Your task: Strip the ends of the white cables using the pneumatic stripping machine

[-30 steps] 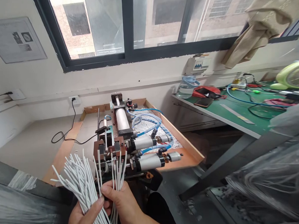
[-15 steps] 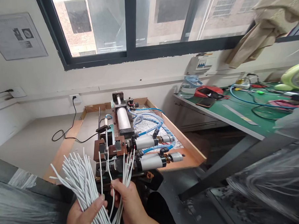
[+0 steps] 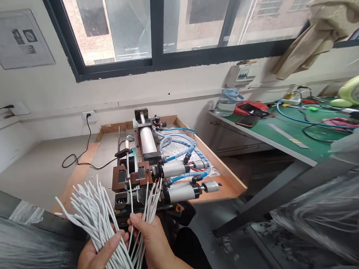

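My left hand (image 3: 103,248) is closed around a thick bundle of white cables (image 3: 97,210) whose cut ends fan out up and to the left. My right hand (image 3: 151,238) is closed too, with a smaller bunch of white cables (image 3: 152,200) rising from it; reddish tips show on some. Between its thumb and index finger a single white cable (image 3: 132,200) is pinched, its upper end at the jaws of a pneumatic wire-stripping machine (image 3: 140,172). Both hands are in front of the machine, close together. The lower fingers of both are partly hidden by cables.
The machine sits in a shallow wooden-edged tray (image 3: 228,172) with blue air hoses (image 3: 193,145) and scattered debris. To the right, a green-topped table (image 3: 286,135) holds a water jug (image 3: 227,103), phones and a fan (image 3: 355,88). Wrapped cable bundles (image 3: 321,228) stand at the lower right.
The loose cable that stood upright at my left thumb no longer stands apart there. My right hand has shifted slightly left with its pinched cable, which is now straighter.
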